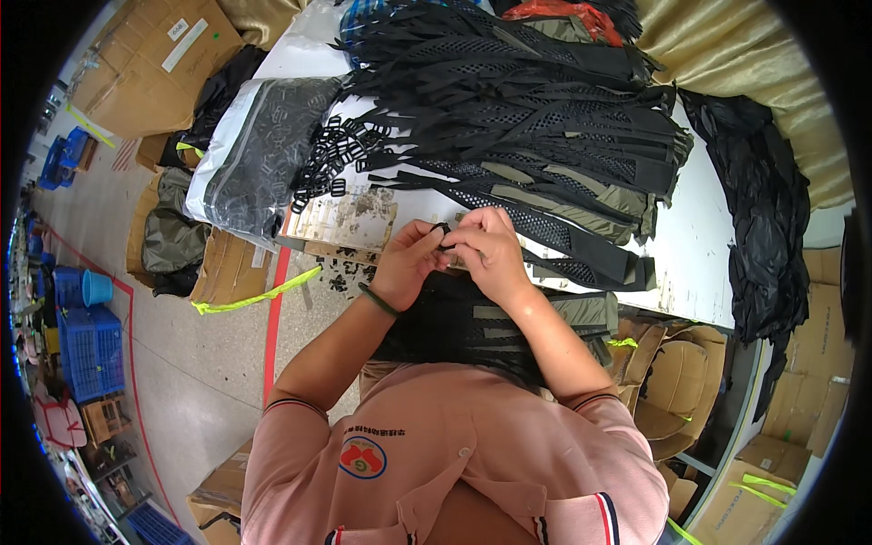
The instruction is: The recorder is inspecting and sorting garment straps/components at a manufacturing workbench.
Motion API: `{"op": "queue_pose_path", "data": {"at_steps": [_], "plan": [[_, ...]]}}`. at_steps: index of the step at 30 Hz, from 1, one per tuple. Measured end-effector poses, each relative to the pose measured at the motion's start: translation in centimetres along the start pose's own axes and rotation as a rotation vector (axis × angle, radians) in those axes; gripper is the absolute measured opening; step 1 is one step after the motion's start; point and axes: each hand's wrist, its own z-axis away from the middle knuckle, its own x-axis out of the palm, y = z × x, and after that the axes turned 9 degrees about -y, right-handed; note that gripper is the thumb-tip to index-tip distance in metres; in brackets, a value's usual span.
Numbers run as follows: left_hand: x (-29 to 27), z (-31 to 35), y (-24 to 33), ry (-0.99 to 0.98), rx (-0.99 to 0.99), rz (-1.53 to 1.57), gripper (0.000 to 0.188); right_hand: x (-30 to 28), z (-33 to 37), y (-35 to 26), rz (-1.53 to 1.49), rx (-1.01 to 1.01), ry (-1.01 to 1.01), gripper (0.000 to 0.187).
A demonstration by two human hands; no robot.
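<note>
White desk [695, 263], black straps [536, 118] piled far.
Left hand [409, 261] and right hand [495, 256], nearly closed, pinch a black piece [442, 227].

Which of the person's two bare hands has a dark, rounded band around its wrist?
The left hand: the dark, rounded band circles its wrist, while the right hand has a bare wrist.

Black, mesh-patterned straps [518, 118] carry olive panels [607, 193] — the buckles [350, 143] are black, the shirt [409, 395] pink, the crate [93, 354] blue.
</note>
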Motion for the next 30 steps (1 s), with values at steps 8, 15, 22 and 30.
{"op": "queue_pose_path", "data": {"at_steps": [8,15,22,30], "plan": [[0.8,-0.5,-0.5,0.127,0.121,-0.502,0.007,0.3,0.9,0.7,-1.089,0.528,-0.147,0.016],[1.1,0.3,-1.6,0.076,0.27,-0.726,0.01,0.9,1.5,1.5,-1.146,0.643,-0.107,0.024],[0.0,0.7,-2.0,-0.136,0.349,-0.894,0.019,0.8,1.8,0.3,-1.207,0.591,0.044,0.026],[0.3,1.2,-1.2,-0.239,0.403,-1.082,0.03,0.4,2.4,0.9,-0.998,0.562,-0.046,0.023]]}}
